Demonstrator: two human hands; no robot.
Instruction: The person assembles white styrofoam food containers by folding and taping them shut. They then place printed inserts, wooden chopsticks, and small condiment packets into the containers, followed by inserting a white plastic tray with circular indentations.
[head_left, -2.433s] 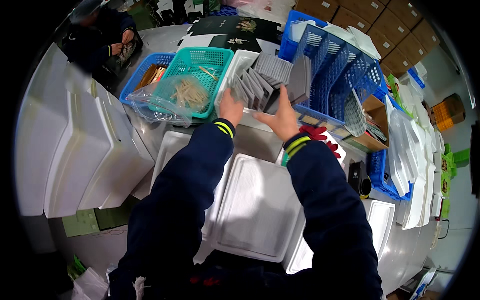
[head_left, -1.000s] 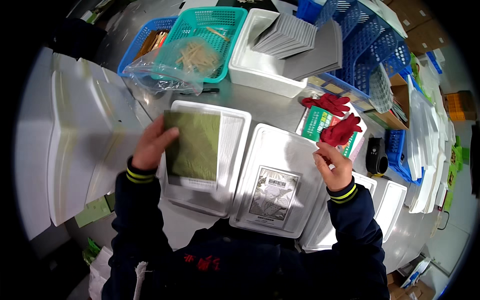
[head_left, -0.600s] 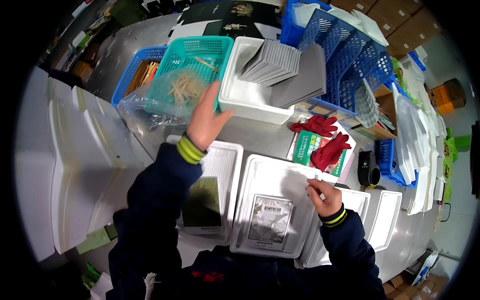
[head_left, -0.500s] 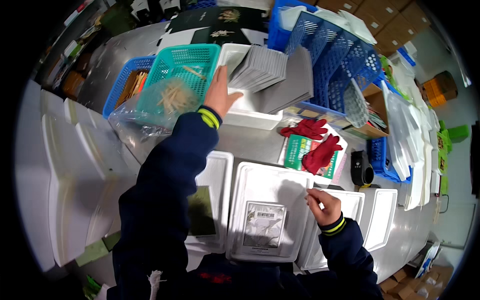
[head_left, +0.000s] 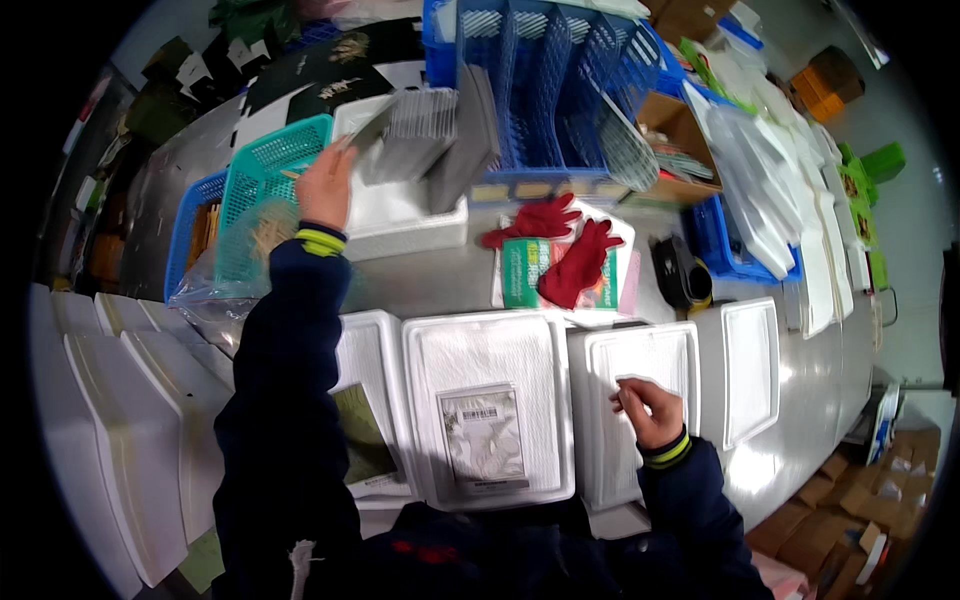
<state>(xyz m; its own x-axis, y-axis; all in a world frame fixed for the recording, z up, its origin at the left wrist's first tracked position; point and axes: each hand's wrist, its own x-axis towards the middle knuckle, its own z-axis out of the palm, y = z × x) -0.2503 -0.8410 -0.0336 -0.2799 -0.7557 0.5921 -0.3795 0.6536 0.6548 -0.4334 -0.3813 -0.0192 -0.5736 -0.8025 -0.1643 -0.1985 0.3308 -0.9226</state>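
Two dark sleeves stretch over the metal desk, and the left hand is up at the near left corner of the white foam bin! Its fingertips meet the edge of a tilted grey card, leaning out from the packed row of cards inside that bin. It's blurry up there, so whether the thumb and fingers are clamped on that card, nobody can tell. Larger grey sheets slant at the bin's right side.

Down on the right, the right hand is curled, thumb and fingertips together, just over a white foam box; anything between those tips is too small to make out. Next to it, the middle foam box carries a pale printed card, lying flat. Further left, a green card lies on the left foam box, partly hidden by the sleeve.

Beyond the boxes, red gloves lie on a green printed sheet, with a black object to their right. Off to the left, a clear bag of wooden pieces slumps against the teal basket, and behind the bin stands a blue rack.
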